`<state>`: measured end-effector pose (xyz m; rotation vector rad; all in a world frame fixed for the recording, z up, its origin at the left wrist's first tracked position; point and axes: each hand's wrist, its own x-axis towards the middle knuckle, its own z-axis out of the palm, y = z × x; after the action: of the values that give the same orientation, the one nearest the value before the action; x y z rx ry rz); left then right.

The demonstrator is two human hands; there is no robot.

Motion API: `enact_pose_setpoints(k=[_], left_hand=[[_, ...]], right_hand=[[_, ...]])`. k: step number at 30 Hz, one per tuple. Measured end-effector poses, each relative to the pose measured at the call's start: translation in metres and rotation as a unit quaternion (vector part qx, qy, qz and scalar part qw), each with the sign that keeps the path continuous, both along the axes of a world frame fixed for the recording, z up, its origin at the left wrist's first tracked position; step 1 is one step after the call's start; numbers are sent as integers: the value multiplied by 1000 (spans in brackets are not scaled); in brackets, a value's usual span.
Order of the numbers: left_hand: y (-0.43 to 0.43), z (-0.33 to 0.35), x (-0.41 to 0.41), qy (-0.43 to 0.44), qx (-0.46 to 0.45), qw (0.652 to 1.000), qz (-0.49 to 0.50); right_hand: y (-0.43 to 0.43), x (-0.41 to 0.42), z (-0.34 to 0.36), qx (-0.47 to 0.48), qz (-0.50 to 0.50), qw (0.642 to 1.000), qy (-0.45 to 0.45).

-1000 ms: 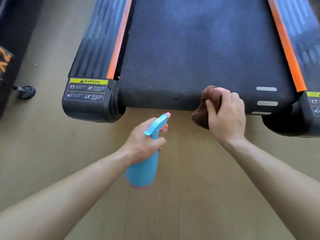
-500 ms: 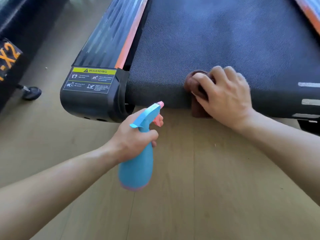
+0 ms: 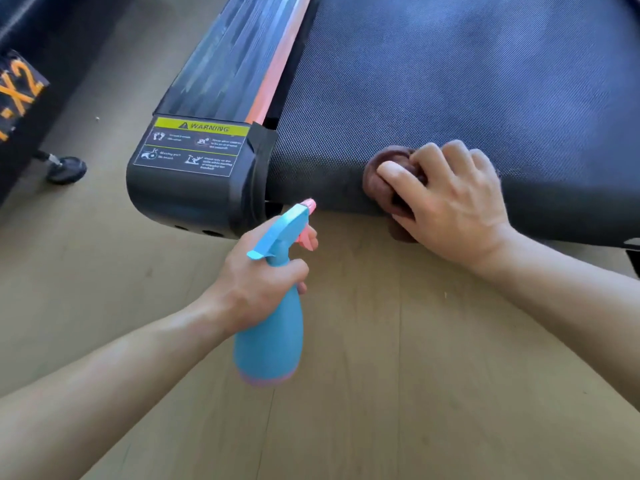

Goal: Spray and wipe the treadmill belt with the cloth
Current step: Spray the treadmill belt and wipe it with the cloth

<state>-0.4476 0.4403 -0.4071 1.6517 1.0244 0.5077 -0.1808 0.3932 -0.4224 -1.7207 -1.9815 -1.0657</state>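
Note:
The dark textured treadmill belt fills the upper right, curving down at its near end. My right hand grips a bunched brown cloth and presses it against the belt's rounded near edge, left of centre. A bit of cloth hangs below the hand. My left hand holds a blue spray bottle by the neck above the floor, its pink nozzle pointing up toward the belt end, a finger on the pink trigger.
The treadmill's left side rail with an orange strip ends in a black end cap bearing a yellow warning label. A black machine with orange lettering and its foot stand at far left. Wooden floor lies below.
My right hand has slid the cloth leftward along the belt's near edge. The view has shifted left and closer. My left hand keeps the bottle in much the same pose.

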Motion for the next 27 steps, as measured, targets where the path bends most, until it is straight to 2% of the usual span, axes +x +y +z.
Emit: enact_pose_setpoints(k=[3, 8, 10, 13, 16, 21, 24, 27], left_hand=[[7, 0, -4, -8, -1, 1000, 25], [8, 0, 1, 7, 37, 999, 23], [7, 1, 2, 8, 50, 998, 23], [6, 1, -5, 14, 51, 998, 29], [8, 1, -14, 18, 40, 999, 33], [7, -2, -16, 15, 48, 998, 33], [8, 4, -10, 5, 59, 997, 39], [11, 8, -13, -2, 61, 997, 45]], right_hand=[[-3, -3, 0, 4, -13, 1000, -9], [58, -41, 13, 4, -17, 1000, 19], [48, -33, 12, 6, -6, 1000, 20], [1, -3, -1, -19, 42, 998, -35], [-20, 15, -3, -49, 50, 995, -65], [55, -38, 16, -4, 16, 1000, 0], [60, -40, 17, -14, 22, 999, 22], [17, -17, -1, -41, 95, 993, -57]])
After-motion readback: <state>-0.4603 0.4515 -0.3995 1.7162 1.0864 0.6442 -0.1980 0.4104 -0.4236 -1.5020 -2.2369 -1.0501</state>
